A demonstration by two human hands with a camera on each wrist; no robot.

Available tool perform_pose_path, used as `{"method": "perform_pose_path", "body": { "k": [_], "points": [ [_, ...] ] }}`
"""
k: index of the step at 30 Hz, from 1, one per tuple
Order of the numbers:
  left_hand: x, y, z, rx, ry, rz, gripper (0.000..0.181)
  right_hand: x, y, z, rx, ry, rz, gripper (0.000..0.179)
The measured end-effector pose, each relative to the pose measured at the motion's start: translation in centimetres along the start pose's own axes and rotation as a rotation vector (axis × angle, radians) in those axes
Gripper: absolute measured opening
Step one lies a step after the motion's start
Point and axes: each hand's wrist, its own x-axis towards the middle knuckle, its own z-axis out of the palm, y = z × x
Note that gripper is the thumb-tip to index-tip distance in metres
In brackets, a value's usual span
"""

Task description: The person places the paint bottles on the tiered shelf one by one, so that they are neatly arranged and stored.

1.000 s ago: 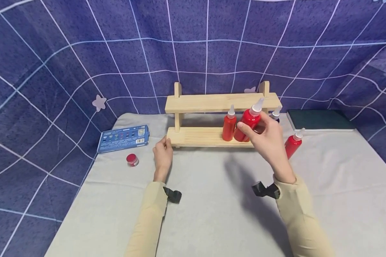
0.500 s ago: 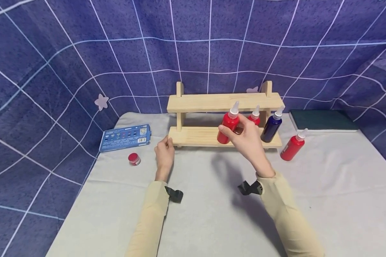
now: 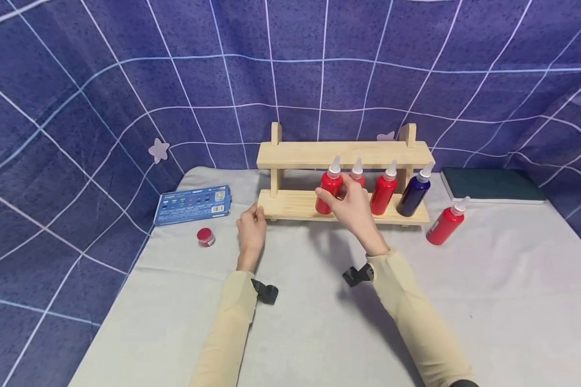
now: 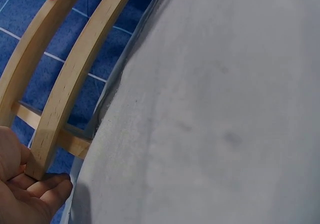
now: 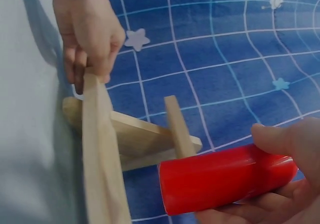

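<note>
My left hand (image 3: pixel 252 231) grips the left end of the wooden two-tier rack (image 3: pixel 290 204) at its lower board. The left wrist view shows the thumb and fingers pinching that board end. My right hand (image 3: pixel 358 212) holds a red squeeze bottle (image 3: pixel 327 191) with a white nozzle cap over the lower board. In the right wrist view, the held bottle's base (image 5: pixel 167 189) stands apart from the board. Behind the right hand, another red bottle (image 3: pixel 356 171) is mostly hidden. Further right on the lower board stand a red bottle (image 3: pixel 384 192) and a dark blue bottle (image 3: pixel 413 196).
On the table right of the rack is one more red bottle (image 3: pixel 445 224). A dark green book (image 3: pixel 494 184) lies behind it. To the left are a blue box (image 3: pixel 193 205) and a small red-lidded jar (image 3: pixel 205 237). A blue gridded cloth (image 3: pixel 348 80) hangs behind.
My right hand has carried the red bottle leftward along the rack and slightly lower, uncovering the red and dark blue bottles to its right. The left hand keeps its grip on the rack's end.
</note>
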Motion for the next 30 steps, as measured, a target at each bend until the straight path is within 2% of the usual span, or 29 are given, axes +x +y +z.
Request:
{"method": "perform_pose_path", "body": {
  "k": [10,21,30],
  "points": [
    [-0.2,0.1,0.0,-0.012,-0.013,-0.008,0.029,0.7,1.5,1.6,0.068,-0.016,0.024,0.033],
    [-0.2,0.0,0.1,-0.016,-0.025,-0.019,0.031,1.3,3.0,2.5,0.023,-0.021,0.054,0.036],
    [-0.1,0.0,0.0,-0.017,-0.03,-0.043,0.034,1.9,3.2,2.8,0.009,-0.026,0.063,0.038]
  ]
}}
